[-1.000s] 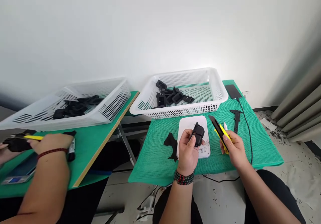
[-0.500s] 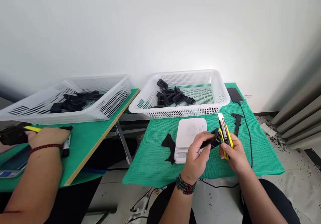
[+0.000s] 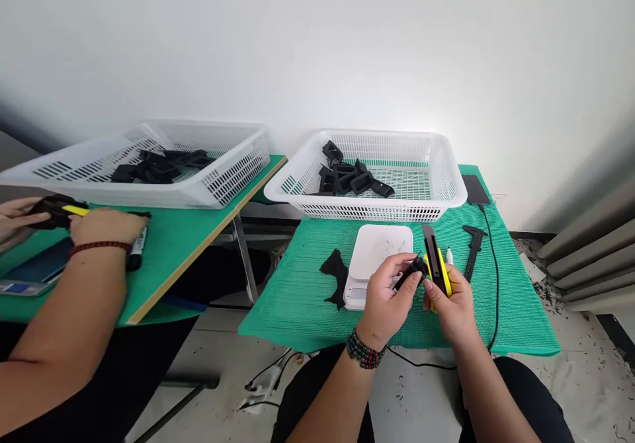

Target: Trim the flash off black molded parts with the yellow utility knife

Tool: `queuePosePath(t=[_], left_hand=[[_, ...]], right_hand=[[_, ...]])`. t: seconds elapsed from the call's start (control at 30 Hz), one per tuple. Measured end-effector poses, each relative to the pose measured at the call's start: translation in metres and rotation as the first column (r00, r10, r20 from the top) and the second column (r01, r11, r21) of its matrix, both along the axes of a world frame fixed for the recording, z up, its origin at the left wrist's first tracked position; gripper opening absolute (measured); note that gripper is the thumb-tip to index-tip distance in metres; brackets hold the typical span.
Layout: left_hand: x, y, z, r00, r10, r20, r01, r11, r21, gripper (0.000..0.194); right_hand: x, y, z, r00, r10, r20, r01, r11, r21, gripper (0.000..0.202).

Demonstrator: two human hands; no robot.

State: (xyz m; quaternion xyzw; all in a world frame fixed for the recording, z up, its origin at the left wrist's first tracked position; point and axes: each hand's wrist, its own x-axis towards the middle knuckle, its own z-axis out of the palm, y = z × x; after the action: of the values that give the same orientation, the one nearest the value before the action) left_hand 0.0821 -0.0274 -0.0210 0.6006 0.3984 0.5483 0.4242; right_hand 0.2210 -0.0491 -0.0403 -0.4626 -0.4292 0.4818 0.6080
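Evidently, a small black part [image 3: 413, 274] was being worked on by hand, above the front right corner of a white scale [image 3: 380, 248]. It was grasped between the thumb and fingers of the left hand [image 3: 389, 294], while a yellow-and-black utility knife [image 3: 436, 264] was gripped in the right hand [image 3: 454, 301], its blade pointed up and away. The part and the knife were brought close together (whether the edge was touching could not be told). By judgement, trimming or checking of an edge was in hand; for a cut, the part would need to be held firmly and the blade turned onto it, with the left thumb kept clear.

A black scrap [image 3: 337, 276] was left beside the scale, and more black pieces [image 3: 361, 182] were heaped in a white basket [image 3: 370, 212] behind.

Of writing, little could be read: small marks were printed beside the scale's display [image 3: 358, 293], but no figure could be made out. No brand could be discerned on the knife, and lettering on a black-and-white marker [image 3: 137, 248] at the neighbouring table was too small.
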Motion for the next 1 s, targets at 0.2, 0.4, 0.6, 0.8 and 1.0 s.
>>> queuePosePath(t=[0.2,0.4,0.6,0.8,1.0], left_hand=[[-0.009,0.010,-0.004,0.979,0.200,0.041,-0.202,0.978,0.052,0.038],[-0.019,0.020,-0.013,0.952,0.301,-0.061,-0.289,0.945,0.152,0.039],[-0.016,0.021,-0.011,0.985,0.159,0.062,-0.162,0.986,0.049,0.041],[-0.015,0.022,-0.005,0.986,0.168,-0.012,-0.167,0.983,0.077,0.039],[-0.014,0.015,-0.005,0.983,0.128,-0.131,-0.101,0.976,0.195,0.042]], right_hand=[[0.003,-0.001,0.003,0.990,0.068,0.121,-0.069,0.998,0.003,0.038],[0.007,-0.003,-0.002,0.984,0.127,0.126,-0.129,0.992,0.014,0.042],[0.009,-0.005,-0.001,0.988,0.118,0.097,-0.118,0.993,-0.006,0.045],[0.013,-0.007,0.001,0.989,0.124,0.083,-0.122,0.992,-0.023,0.043],[0.016,-0.009,0.000,0.987,0.107,0.121,-0.106,0.994,-0.013,0.042]])
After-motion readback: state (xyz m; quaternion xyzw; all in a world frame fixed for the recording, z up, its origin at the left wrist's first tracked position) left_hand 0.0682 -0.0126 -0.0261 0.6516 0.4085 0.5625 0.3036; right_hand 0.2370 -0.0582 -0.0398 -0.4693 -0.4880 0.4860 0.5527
